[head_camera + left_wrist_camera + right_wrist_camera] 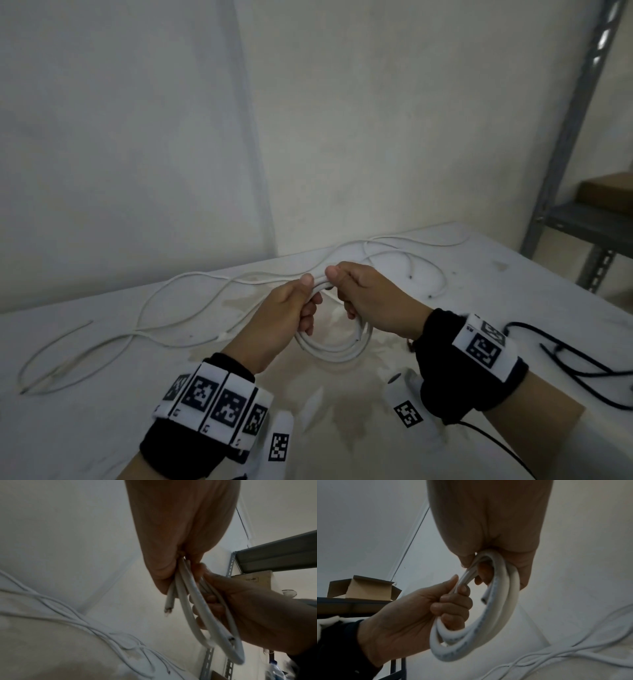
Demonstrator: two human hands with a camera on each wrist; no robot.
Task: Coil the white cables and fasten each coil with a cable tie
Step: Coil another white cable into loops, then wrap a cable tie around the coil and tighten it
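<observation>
White, smooth, round-sheathed coil of cable (334,344), a few loops thick, held up above the pale stained table (479,281). Gripped at its top by the left hand (281,318), fingers curled round the loops, and by the right hand (373,301), thumb pressed on top. More thin white cables (164,298) lying loose on the table behind.
</observation>
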